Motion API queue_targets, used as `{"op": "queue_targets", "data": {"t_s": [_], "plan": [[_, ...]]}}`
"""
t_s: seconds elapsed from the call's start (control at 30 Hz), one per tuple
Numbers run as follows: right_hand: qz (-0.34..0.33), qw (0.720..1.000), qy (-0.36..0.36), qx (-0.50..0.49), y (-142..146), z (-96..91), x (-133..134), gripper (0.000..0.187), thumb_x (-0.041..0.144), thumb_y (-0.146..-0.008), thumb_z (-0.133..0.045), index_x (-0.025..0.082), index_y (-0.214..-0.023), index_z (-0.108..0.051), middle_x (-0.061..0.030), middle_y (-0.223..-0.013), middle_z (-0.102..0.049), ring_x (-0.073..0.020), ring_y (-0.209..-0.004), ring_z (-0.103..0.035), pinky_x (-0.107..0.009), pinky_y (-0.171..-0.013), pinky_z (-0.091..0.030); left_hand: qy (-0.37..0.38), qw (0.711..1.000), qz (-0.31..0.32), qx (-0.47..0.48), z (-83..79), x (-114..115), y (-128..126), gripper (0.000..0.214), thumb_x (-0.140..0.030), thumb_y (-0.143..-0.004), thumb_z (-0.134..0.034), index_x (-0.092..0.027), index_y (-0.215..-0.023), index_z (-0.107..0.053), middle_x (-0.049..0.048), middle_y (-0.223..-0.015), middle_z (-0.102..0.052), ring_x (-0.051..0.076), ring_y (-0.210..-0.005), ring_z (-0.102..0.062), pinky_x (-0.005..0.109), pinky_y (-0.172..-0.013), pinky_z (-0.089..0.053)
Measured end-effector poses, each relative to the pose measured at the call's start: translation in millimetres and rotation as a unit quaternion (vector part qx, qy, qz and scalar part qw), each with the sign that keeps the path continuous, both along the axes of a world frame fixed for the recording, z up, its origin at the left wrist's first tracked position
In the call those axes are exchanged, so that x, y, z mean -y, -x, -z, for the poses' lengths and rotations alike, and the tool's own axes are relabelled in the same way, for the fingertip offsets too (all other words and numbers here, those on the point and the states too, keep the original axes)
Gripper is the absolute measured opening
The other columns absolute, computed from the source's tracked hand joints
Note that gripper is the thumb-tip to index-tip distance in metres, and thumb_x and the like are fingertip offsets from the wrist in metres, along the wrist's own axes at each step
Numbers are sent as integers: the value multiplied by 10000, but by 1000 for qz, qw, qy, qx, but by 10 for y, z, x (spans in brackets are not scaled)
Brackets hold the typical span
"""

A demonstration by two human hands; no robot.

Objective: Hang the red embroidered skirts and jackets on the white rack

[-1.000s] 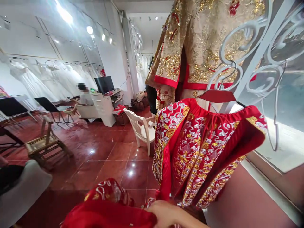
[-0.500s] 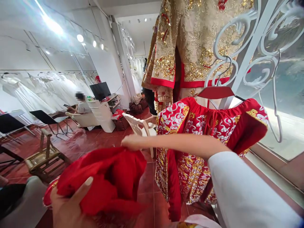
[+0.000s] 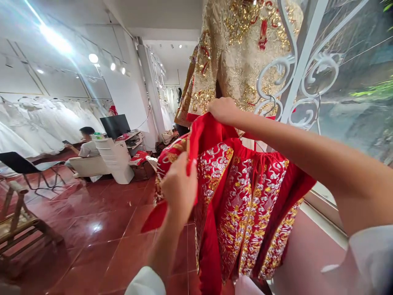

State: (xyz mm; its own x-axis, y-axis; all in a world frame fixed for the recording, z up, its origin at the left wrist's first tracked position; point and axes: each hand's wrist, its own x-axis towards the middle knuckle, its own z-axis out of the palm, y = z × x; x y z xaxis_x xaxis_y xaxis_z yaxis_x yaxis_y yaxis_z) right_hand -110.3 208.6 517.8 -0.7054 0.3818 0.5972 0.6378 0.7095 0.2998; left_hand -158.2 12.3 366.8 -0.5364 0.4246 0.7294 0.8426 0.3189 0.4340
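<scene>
Both of my hands hold a red garment (image 3: 204,133) with gold and silver embroidery on its left side, lifted before the window grille. My left hand (image 3: 180,180) is closed round its near edge, with a loose red flap hanging below the wrist. My right hand (image 3: 224,110) pinches the upper edge, higher and farther right. Just right of it hangs a red jacket (image 3: 242,213) with silver and gold embroidery and a tied cord at the neck. My right forearm passes in front of its top, and its hanger is hidden.
A gold sequinned garment (image 3: 239,73) hangs behind, against a white scrolled metal grille (image 3: 297,78) by the window. To the left are a bamboo chair (image 3: 23,223), a black chair (image 3: 18,164), and a seated person (image 3: 89,145) near a monitor (image 3: 115,126). White dresses (image 3: 55,123) line the far wall.
The held red garment has risen and moved right, now overlapping the hanging jacket's left edge. My right hand went up and right; my left hand rose from the lower left. The view shifted.
</scene>
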Motion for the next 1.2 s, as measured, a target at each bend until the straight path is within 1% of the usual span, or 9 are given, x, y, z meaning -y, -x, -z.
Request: {"op": "queue_targets", "data": {"t_s": [0.17, 0.33, 0.47, 0.6, 0.73, 0.9, 1.0, 1.1, 1.2], "plan": [[84, 995, 47, 35, -428, 130, 27, 334, 97, -901, -407, 78, -1120, -658, -169, -1043, -637, -303, -1030, -593, -404, -823, -446, 71, 973, 218, 7, 429, -286, -457, 434, -248, -859, -494, -173, -1286, -518, 103, -994, -672, 195, -761, -656, 293, -685, -516], [79, 991, 89, 66, -522, 425, -24, 373, 71, -860, -408, 128, -1127, -662, -153, -1059, -644, -235, -974, -602, -334, -787, -446, 37, 920, 377, 104, 663, -204, -522, 516, -254, -855, -506, -164, -1359, -443, 71, -874, -677, 161, -739, -635, 282, -686, -542], [31, 993, 106, 41, -573, 538, -33, 412, 80, -824, -389, 140, -1133, -654, -133, -1045, -648, -218, -921, -601, -322, -759, -426, 6, 895, 422, 145, 845, -84, -658, 476, -177, -865, -451, -113, -1337, -472, 15, -638, -623, 107, -553, -571, 212, -564, -514], [32, 996, 81, 7, -621, 538, 4, 356, 173, -779, -420, 89, -989, -695, -127, -901, -657, -224, -847, -595, -315, -740, -400, -64, 902, 421, 74, 916, -107, -805, 434, -127, -861, -408, -80, -1276, -527, 81, -749, -690, 114, -591, -615, 211, -615, -532], [24, 998, 43, 39, -662, 554, -2, 302, 234, -704, -472, 126, -858, -709, -107, -758, -640, -230, -736, -581, -309, -654, -367, 9, 903, 430, 18, 802, -167, -772, 363, -173, -855, -474, -142, -1197, -590, 79, -831, -722, 152, -674, -667, 255, -665, -569], [-5, 997, 41, 61, -692, 595, -27, 266, 218, -632, -498, 161, -804, -694, -86, -712, -613, -218, -695, -551, -304, -618, -330, -173, 938, 291, -76, 444, -206, -458, 259, -192, -850, -512, -180, -1085, -620, 112, -1162, -636, 209, -1111, -584, 383, -997, -463], [-29, 997, 54, 42, -705, 590, -21, 226, 220, -630, -503, 145, -757, -673, -84, -700, -604, -214, -692, -537, -304, -618, -326, -69, 973, 214, -46, 213, -423, -249, 484, -361, -840, -540, -136, -1266, -491, 184, -1348, -486, 310, -1264, -445, 500, -1050, -367], [-51, 996, 66, -4, -712, 595, -35, 209, 226, -642, -512, 130, -760, -656, -83, -705, -602, -212, -700, -528, -306, -639, -332, 75, 963, 257, 24, 32, -756, -135, 566, -515, -872, -421, -109, -1265, -461, 213, -1278, -535, 337, -1168, -524, 506, -963, -420], [-71, 994, 61, -61, -685, 620, -84, 221, 190, -656, -505, 122, -815, -642, -80, -720, -602, -206, -702, -522, -309, -661, -338, 110, 947, 298, 49, -130, -1051, -134, 553, -590, -860, -373, -124, -1104, -545, 180, -1083, -630, 307, -1026, -599, 417, -873, -464]]}}
